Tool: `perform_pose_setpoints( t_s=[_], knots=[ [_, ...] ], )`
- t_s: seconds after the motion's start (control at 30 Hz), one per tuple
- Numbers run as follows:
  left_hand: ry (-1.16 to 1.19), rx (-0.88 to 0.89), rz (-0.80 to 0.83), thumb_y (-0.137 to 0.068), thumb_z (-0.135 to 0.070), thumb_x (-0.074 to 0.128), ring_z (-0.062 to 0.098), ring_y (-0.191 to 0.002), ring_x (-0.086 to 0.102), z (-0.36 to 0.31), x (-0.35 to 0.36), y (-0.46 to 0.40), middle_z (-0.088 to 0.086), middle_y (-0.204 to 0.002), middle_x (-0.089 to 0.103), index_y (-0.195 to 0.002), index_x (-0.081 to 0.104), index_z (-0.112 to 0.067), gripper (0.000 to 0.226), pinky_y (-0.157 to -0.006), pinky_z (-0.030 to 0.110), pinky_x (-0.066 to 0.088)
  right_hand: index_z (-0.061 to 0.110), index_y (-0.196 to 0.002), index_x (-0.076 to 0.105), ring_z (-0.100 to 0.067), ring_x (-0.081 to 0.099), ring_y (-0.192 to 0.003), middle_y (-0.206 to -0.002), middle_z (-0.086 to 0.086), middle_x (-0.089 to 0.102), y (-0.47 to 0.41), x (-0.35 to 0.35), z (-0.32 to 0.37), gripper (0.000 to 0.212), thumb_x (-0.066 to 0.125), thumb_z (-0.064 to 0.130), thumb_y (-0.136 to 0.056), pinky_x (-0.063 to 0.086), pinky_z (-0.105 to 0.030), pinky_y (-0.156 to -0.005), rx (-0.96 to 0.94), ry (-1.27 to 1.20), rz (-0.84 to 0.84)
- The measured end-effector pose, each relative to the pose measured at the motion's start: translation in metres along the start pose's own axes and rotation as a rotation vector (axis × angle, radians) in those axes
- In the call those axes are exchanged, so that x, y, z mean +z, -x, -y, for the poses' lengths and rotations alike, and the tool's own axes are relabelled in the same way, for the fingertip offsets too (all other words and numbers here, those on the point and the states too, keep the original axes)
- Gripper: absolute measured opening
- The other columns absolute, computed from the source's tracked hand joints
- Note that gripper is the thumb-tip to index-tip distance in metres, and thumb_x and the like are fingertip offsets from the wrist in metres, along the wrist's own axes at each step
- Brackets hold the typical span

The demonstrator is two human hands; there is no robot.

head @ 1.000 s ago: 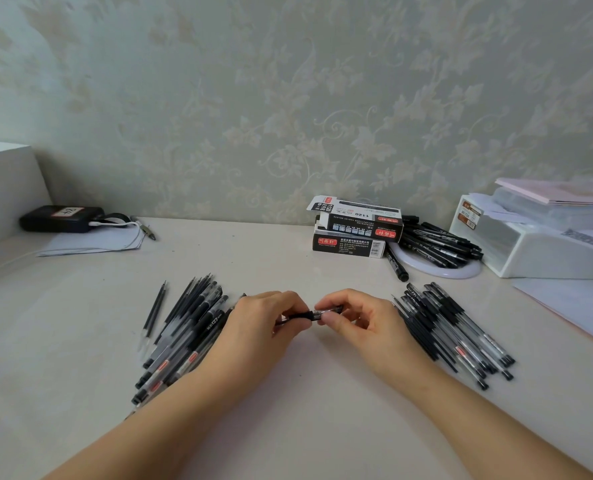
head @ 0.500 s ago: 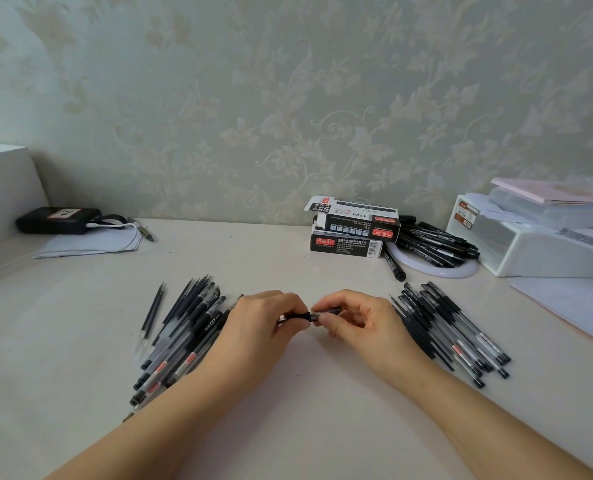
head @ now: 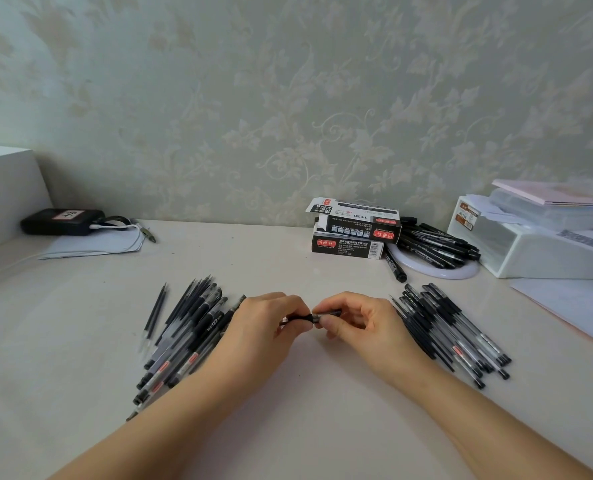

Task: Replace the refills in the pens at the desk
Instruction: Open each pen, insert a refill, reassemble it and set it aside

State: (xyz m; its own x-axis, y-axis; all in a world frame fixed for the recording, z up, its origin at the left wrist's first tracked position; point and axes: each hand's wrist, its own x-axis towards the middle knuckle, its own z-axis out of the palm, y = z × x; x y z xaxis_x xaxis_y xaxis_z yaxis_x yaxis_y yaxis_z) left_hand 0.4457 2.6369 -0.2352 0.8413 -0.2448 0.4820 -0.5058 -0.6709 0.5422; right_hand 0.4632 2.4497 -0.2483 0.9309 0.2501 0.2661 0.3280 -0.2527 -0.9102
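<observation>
Both hands meet over the middle of the pale desk, gripping a single black pen held level just above the surface — the left hand curls its fingers round the dark grip section, the right hand pinches the other end between thumb and forefinger. A heap of pens lies beside the left wrist and a second heap beside the right — two stacked pen boxes stand against the wall behind.
</observation>
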Motion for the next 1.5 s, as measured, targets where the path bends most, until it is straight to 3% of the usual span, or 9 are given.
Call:
perform_pose_setpoints(
  t_s=[0.2,0.33,0.53,0.77,0.83,0.97,1.07,1.23,1.5],
  knots=[
    [0.004,0.016,-0.016,-0.088,-0.021,0.067,0.006,-0.069,0.055,-0.001,-0.001,-0.002,-0.01,-0.078,0.063,-0.089,0.071,-0.022,0.004,-0.065,0.02,0.043,0.02,-0.094,0.074,-0.015,0.067,-0.071,-0.084,-0.001,0.075,-0.001,0.001,0.004,0.015,0.07,0.007,-0.088,0.055,-0.025,-0.077,0.005,-0.026,-0.018],
    [0.023,0.031,-0.117,-0.089,-0.023,0.067,0.004,-0.073,0.056,-0.005,0.0,-0.003,-0.012,-0.079,0.062,-0.092,0.07,-0.025,0.004,-0.063,0.008,0.039,0.018,-0.108,0.064,-0.016,0.07,-0.072,-0.083,0.003,0.075,-0.003,0.007,0.011,0.02,0.069,0.013,-0.089,0.051,-0.016,-0.07,0.052,-0.192,-0.132],
    [0.041,0.15,-0.133,-0.094,-0.007,0.056,-0.003,-0.086,0.053,-0.011,0.006,0.001,-0.006,-0.105,0.051,-0.124,0.064,-0.016,0.032,-0.071,0.002,0.035,0.013,-0.105,0.066,-0.014,0.07,-0.081,-0.097,-0.01,0.073,0.004,0.017,0.02,0.017,0.066,0.023,-0.092,0.054,-0.022,-0.071,0.143,-0.32,-0.093],
    [-0.015,0.184,-0.006,-0.098,-0.039,0.045,-0.001,-0.097,0.051,-0.006,0.005,0.005,-0.016,-0.109,0.042,-0.137,0.048,-0.033,0.04,-0.079,0.014,0.043,0.007,-0.103,0.061,-0.014,0.069,-0.08,-0.093,-0.008,0.071,-0.004,-0.002,0.027,0.012,0.051,0.013,-0.1,0.053,-0.023,-0.067,0.147,-0.492,-0.262],
    [-0.078,0.137,-0.045,-0.096,-0.035,0.053,-0.001,-0.088,0.053,-0.003,0.003,0.006,-0.017,-0.104,0.046,-0.124,0.059,-0.034,0.029,-0.07,0.018,0.046,0.01,-0.098,0.06,-0.008,0.065,-0.071,-0.084,-0.002,0.071,-0.007,-0.02,0.028,0.009,0.052,0.014,-0.1,0.053,-0.02,-0.062,0.101,-0.287,-0.352],
    [-0.275,-0.024,-0.105,-0.089,-0.023,0.063,0.011,-0.082,0.056,0.004,-0.004,0.003,-0.01,-0.095,0.055,-0.107,0.069,-0.027,0.019,-0.066,0.028,0.047,0.021,-0.092,0.063,-0.005,0.059,-0.066,-0.074,0.011,0.064,-0.004,-0.063,0.022,0.004,0.06,0.022,-0.095,0.047,-0.022,-0.062,0.007,0.505,-0.561],
    [-0.424,-0.17,-0.121,-0.089,-0.026,0.062,0.022,-0.091,0.057,0.009,-0.011,0.001,-0.004,-0.1,0.055,-0.112,0.065,-0.023,0.024,-0.073,0.035,0.048,0.016,-0.096,0.067,-0.021,0.061,-0.07,-0.08,0.0,0.066,0.002,-0.087,0.015,0.009,0.061,0.022,-0.094,0.053,-0.035,-0.066,0.083,0.887,-0.55],
    [-0.629,-0.371,-0.04,-0.09,-0.04,0.054,0.021,-0.101,0.05,0.012,-0.016,0.0,-0.003,-0.107,0.048,-0.115,0.054,-0.023,0.03,-0.079,0.033,0.046,0.014,-0.09,0.069,-0.027,0.057,-0.069,-0.08,-0.005,0.066,0.008,-0.097,0.005,0.016,0.058,0.024,-0.096,0.048,-0.031,-0.058,0.294,1.107,-0.483],
    [-0.732,-0.383,0.028,-0.095,-0.035,0.043,0.02,-0.101,0.052,0.012,-0.015,0.003,-0.004,-0.106,0.052,-0.106,0.057,-0.023,0.022,-0.071,0.029,0.041,0.013,-0.092,0.07,-0.028,0.06,-0.08,-0.09,-0.006,0.065,0.008,-0.096,0.002,0.016,0.056,0.02,-0.097,0.053,-0.036,-0.068,0.39,1.16,-0.426]
  ],
)
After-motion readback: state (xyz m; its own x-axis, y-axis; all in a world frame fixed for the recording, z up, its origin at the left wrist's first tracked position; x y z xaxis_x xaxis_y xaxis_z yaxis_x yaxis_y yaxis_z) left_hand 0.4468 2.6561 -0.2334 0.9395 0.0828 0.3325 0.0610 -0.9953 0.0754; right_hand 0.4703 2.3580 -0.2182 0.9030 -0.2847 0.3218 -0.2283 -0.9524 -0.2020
